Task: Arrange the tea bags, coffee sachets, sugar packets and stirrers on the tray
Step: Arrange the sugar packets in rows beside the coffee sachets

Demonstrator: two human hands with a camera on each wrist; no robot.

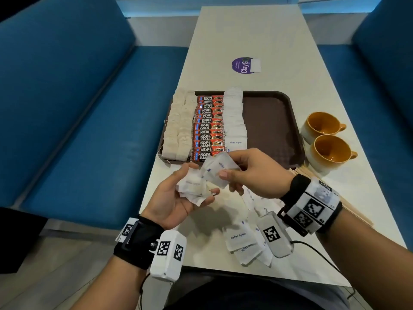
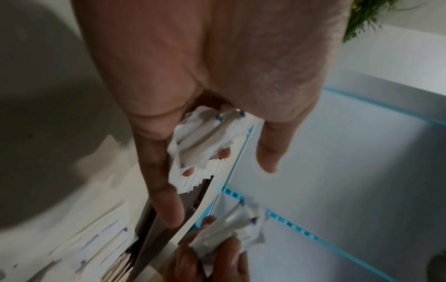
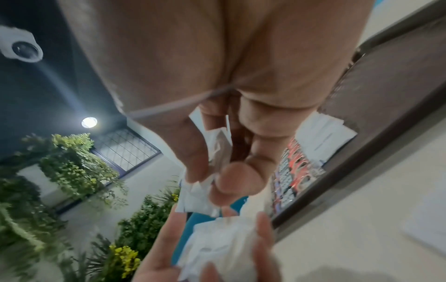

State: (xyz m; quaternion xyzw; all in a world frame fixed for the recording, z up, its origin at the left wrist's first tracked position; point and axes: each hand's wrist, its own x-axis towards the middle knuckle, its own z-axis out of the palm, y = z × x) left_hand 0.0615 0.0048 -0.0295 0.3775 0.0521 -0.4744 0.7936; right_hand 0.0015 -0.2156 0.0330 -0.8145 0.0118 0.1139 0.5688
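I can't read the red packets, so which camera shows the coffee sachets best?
The head view: the coffee sachets lie in a full readable row on the tray. The right wrist view shows them as a blurred red strip; the left wrist barely catches them.

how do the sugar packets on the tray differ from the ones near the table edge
The sugar packets on the tray lie in one neat overlapping column beside the coffee sachets; the sugar packets near the table edge lie scattered at mixed angles. The tray ones sit on the brown tray, the loose ones on the bare white table. Both are white paper packets printed "white sugar".
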